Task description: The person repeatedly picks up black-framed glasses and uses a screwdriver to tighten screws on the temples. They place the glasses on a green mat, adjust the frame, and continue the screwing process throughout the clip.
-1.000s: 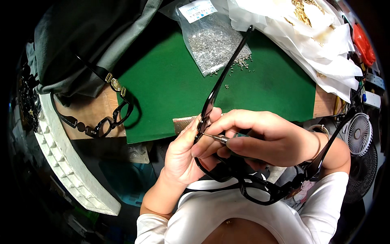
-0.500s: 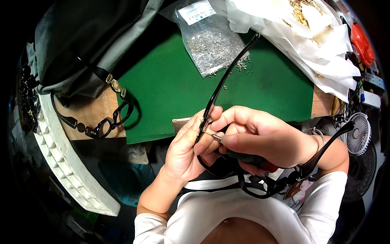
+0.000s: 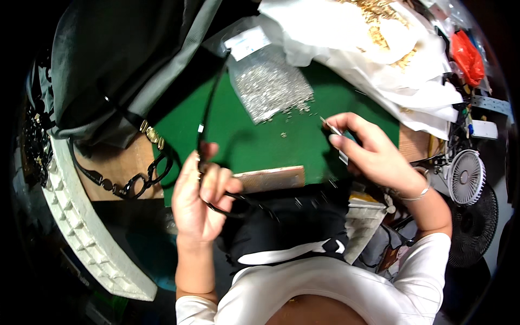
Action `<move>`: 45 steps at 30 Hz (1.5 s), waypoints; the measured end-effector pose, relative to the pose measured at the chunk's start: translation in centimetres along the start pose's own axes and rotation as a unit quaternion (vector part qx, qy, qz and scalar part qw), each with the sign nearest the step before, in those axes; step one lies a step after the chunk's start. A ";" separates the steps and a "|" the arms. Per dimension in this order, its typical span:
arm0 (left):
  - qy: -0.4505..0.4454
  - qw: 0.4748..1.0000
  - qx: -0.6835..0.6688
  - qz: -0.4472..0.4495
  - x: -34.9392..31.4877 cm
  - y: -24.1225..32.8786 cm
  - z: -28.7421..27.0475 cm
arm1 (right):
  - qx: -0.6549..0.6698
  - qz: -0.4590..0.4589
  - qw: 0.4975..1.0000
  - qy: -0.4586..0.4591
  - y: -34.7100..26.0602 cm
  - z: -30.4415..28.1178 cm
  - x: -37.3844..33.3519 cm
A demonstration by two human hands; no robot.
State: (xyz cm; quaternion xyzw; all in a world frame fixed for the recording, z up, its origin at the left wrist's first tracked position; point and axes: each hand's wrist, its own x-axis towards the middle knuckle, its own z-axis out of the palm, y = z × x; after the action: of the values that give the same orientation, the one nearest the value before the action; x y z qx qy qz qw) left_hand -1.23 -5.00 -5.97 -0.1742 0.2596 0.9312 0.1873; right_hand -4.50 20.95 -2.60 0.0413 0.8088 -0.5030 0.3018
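My left hand [image 3: 197, 189] is closed round a black glasses frame [image 3: 221, 210], pinching it near a hinge. One long temple stands up from the fingers toward the bag of screws; the rest of the frame is smeared by motion and blends with dark cloth on my lap. Over the right part of the green mat, my right hand [image 3: 365, 149] grips a slim screwdriver [image 3: 335, 129], its thin metal tip pointing up and left. Its handle is mostly hidden in the palm. Close to that tip, small silver screws [image 3: 297, 104] spill from a clear plastic bag [image 3: 268, 86].
A green mat [image 3: 249, 151] covers the table, with a flat strip [image 3: 273, 179] at its near edge. Other black glasses [image 3: 138, 184] lie left beside a white foam tray [image 3: 97, 233]. White wrapping [image 3: 374, 81] with gold-coloured parts [image 3: 382, 30] lies far right. A small fan [image 3: 467, 176] stands right.
My hands have parted: the left moved left with the glasses frame, the right moved up and right with the screwdriver. Its tip has left the hinge. The flat strip now shows more.
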 end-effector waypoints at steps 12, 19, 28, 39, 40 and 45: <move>-0.149 0.496 0.808 0.280 0.6 -4.7 6.1 | -0.068 -0.112 0.991 0.029 1.0 -0.4 -0.9; -0.020 0.870 0.367 0.328 -2.1 -0.3 4.5 | -0.226 -0.177 0.938 0.196 -4.1 -6.5 0.9; 0.028 0.852 0.430 0.297 -5.8 0.8 4.0 | -0.445 -0.203 0.801 0.346 -2.9 -14.2 9.9; -0.005 0.860 0.433 0.270 -4.3 -0.1 4.5 | -0.565 -0.228 0.737 0.291 -3.9 -13.8 14.3; -0.002 0.852 0.451 0.264 -4.4 -0.1 4.3 | -0.557 -0.207 0.750 0.290 -3.5 -13.6 14.5; 0.045 0.897 0.390 0.201 -4.7 -0.2 5.8 | -0.641 -0.201 0.693 0.262 -4.2 -11.3 14.4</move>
State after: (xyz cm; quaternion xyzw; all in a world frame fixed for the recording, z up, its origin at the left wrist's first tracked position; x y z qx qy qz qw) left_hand 1.64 -2.89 0.64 -0.0731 0.6399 0.7641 0.0367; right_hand -22.78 24.93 -3.41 -0.1955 0.9702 0.1205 -0.0775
